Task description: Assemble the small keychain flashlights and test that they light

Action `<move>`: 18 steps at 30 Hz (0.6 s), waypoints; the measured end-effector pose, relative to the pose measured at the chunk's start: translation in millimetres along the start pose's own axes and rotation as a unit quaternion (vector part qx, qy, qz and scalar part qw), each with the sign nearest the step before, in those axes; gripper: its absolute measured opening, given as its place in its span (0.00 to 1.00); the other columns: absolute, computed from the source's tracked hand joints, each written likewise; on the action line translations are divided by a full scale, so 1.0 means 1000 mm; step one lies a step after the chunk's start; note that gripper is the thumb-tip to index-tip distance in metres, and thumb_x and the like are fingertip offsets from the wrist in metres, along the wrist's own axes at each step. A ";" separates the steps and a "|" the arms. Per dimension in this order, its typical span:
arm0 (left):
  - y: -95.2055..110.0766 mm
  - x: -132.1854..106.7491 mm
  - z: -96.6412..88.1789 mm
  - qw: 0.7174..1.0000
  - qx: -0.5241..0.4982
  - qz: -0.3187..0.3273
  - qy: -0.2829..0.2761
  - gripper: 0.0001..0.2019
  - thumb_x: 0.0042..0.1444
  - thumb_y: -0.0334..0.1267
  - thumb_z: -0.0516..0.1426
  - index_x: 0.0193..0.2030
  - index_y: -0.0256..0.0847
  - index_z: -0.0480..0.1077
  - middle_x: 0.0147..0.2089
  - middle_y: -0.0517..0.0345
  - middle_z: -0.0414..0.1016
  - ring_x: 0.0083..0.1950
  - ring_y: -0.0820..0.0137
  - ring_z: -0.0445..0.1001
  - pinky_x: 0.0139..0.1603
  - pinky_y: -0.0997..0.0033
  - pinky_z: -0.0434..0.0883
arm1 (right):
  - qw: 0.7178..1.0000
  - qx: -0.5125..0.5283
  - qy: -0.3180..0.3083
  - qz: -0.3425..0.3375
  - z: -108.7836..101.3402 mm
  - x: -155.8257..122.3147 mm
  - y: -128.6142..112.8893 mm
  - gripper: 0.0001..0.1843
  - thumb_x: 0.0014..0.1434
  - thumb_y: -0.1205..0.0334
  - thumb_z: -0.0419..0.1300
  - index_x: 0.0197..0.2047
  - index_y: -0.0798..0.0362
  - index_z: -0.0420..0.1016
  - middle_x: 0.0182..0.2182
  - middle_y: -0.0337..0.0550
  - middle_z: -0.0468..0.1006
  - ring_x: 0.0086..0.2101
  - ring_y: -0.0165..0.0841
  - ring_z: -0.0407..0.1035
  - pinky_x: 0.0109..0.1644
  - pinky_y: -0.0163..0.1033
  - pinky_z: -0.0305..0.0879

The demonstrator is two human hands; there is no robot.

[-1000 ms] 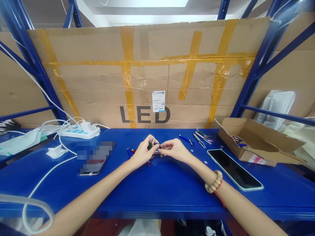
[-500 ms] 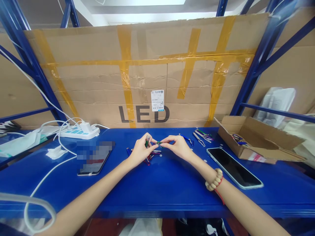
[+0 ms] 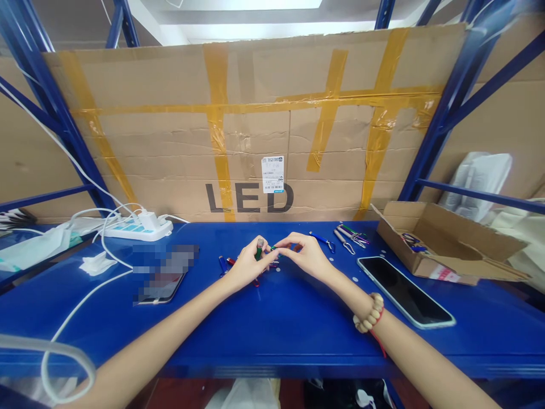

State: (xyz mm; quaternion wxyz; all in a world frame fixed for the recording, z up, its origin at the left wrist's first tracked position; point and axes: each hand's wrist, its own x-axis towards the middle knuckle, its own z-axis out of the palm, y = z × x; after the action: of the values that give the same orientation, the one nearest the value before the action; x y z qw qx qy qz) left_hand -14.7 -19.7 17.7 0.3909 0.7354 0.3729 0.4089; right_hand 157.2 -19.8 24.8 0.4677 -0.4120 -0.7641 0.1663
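My left hand is closed around a small green metal tube with a silvery end, like a keychain flashlight. Thumb and fingertips of my right hand pinch a small green clip, right against the left fingertips; it looks like a carabiner, mostly hidden by the fingers. Under and behind my left hand lies a pile of similar pieces, among them a blue tube and a red one. To the right of my right hand are a blue clip piece and several silver, green and purple ones.
A phone lies right, before an open cardboard box holding small pieces. Another phone lies left, near a power strip with white cables. Small pale discs dot the blue table. Cardboard closes the back.
My left hand has shifted slightly right, and the green tube stands more upright in it. The hands are closer together, and more of the pile's blue and red tubes shows at left.
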 end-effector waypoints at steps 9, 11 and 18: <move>-0.001 0.001 -0.002 1.000 0.005 0.004 -0.014 0.13 0.55 0.45 0.52 0.30 0.42 0.52 0.25 0.67 0.62 0.21 0.80 0.61 0.25 0.77 0.62 | 0.998 0.057 -0.007 0.009 0.006 -0.001 0.003 0.05 0.51 0.63 0.61 0.31 0.55 0.77 0.30 0.43 0.78 0.30 0.30 0.72 0.33 0.34 0.67; -0.001 0.001 -0.002 0.999 0.033 0.005 -0.015 0.13 0.53 0.44 0.55 0.29 0.41 0.53 0.24 0.67 0.62 0.22 0.79 0.61 0.25 0.77 0.62 | 0.997 0.082 -0.015 0.009 0.006 -0.001 0.002 0.06 0.51 0.62 0.60 0.31 0.55 0.76 0.29 0.43 0.78 0.30 0.30 0.72 0.35 0.35 0.69; -0.004 0.003 -0.001 0.999 -0.016 -0.031 -0.033 0.17 0.49 0.44 0.57 0.30 0.42 0.50 0.28 0.65 0.67 0.22 0.78 0.65 0.24 0.76 0.62 | 0.987 0.159 -0.035 0.018 0.004 -0.001 0.007 0.06 0.47 0.65 0.61 0.31 0.56 0.72 0.29 0.41 0.78 0.30 0.30 0.74 0.39 0.36 0.71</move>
State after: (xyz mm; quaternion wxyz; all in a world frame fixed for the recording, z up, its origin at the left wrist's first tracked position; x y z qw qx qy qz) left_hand -15.4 -15.5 15.6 0.4270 0.7302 0.3759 0.3784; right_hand 156.7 -15.8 18.0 0.4971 -0.3398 -0.7365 0.3082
